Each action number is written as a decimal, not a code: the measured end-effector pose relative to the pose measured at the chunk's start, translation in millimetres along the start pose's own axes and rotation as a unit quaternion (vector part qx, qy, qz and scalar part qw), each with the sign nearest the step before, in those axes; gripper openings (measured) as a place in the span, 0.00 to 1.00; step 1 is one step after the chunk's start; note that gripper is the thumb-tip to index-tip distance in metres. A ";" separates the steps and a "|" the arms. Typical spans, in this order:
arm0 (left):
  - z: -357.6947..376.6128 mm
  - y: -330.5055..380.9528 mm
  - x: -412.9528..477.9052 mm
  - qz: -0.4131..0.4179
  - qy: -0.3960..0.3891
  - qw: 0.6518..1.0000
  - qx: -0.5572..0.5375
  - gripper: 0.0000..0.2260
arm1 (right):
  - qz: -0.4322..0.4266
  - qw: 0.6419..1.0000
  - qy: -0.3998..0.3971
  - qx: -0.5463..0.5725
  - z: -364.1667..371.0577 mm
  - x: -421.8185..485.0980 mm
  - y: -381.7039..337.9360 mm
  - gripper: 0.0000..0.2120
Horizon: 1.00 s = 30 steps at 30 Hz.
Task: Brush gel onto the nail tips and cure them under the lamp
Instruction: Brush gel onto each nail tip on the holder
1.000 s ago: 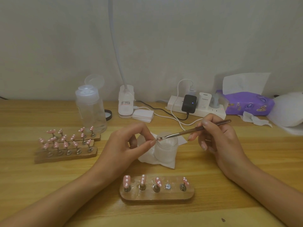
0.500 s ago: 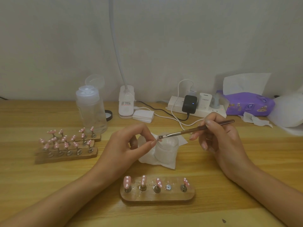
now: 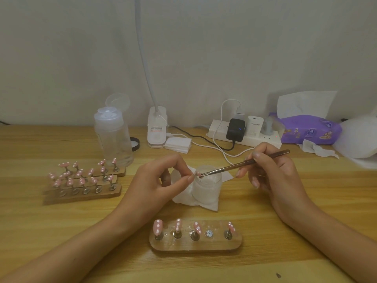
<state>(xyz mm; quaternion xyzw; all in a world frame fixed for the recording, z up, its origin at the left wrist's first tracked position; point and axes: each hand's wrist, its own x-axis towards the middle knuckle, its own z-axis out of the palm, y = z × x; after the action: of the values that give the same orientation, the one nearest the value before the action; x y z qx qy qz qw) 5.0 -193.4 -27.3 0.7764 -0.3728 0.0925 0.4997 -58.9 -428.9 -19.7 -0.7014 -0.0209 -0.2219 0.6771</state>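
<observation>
Centrally, a wooden bench [image 3: 306, 211] fills the lower field; both forearms enter from the bottom edge and are cut off there. At the rear stands the white base of the lamp [image 3: 156, 131], its neck rising out of the top of the frame, so the head is unseen. At centre, the left hand [image 3: 157, 186] pinches a single nail tip [image 3: 196, 174] between thumb and forefinger. The tip is largely covered by the fingertips and hard to make out, and the remaining fingers curl underneath. The right hand [image 3: 275, 176] closes round a dark brush [image 3: 244, 163] in a pen grip, the bristles touching the pinched tip. At rear right lies a purple tissue pack [image 3: 306, 129], and beyond it a white object [image 3: 359, 139] is cut by the frame edge and cannot be identified. At rear left is a clear bottle [image 3: 112, 139], its cap flipped open. A power strip [image 3: 244, 137] with plugs and cables sits at rear centre. To the left, stacked holders [image 3: 81, 193] are crowded with pink tips, their count unclear. Nearest the viewer, the front holder [image 3: 195, 245] bears four pink dotted tips [image 3: 158, 226] on pegs and one bare peg [image 3: 209, 233]. A frosted jar [image 3: 208, 188] stands just below the brush and pinched tip, on a crumpled white tissue [image 3: 183, 200]; its contents cannot be told.
</observation>
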 end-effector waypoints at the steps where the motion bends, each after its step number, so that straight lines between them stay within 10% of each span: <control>1: 0.0 -0.1 0.1 0.001 0.000 1.000 0.001 0.08 | -0.002 1.000 0.003 0.003 -0.5 0.2 -0.4 0.17; 30: -0.7 -0.7 -0.1 0.008 -0.001 1.000 -0.005 0.09 | -0.057 0.995 0.079 0.033 -23.7 1.6 -5.3 0.14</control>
<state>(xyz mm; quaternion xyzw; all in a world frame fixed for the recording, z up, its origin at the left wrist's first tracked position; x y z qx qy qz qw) 5.6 -192.6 -27.4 0.7707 -0.3804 0.0940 0.5026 -65.9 -451.6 -14.5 -0.6563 -0.0151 -0.3139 0.6859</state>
